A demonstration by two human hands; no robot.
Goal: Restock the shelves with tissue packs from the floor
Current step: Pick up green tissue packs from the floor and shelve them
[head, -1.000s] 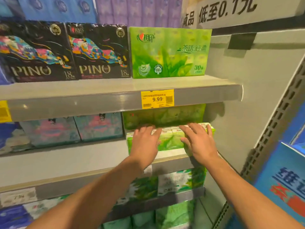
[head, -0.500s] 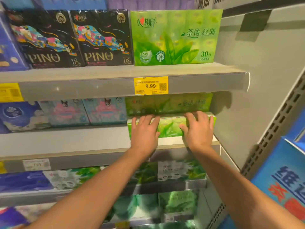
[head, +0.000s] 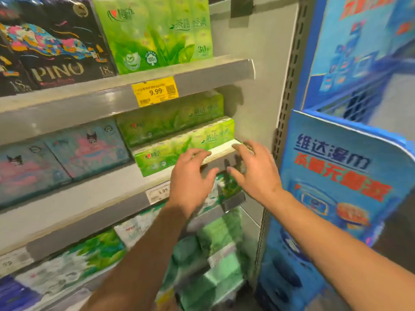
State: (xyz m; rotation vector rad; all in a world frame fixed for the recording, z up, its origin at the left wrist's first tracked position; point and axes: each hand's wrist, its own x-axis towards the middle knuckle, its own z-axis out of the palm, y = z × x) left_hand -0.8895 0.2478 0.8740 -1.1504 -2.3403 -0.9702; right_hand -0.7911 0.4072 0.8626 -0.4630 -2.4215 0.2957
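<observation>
Grip loose on both sides, left hand (head: 190, 178) and right hand (head: 253, 173) held nothing beside the shelved green tissue pack (head: 179, 147); placing was judged done, another pack needed from the floor.

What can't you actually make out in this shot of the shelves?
- Floor stock: out of frame in the head view.
- Small print on the yellow tag: too small.
- Lower packs: blurred, partly behind the left hand and its arm.
- PINO packs: cut off at the left edge.

tissue pack (head: 179, 147) on shelf (head: 94, 194), another pack (head: 170, 117) behind
</observation>
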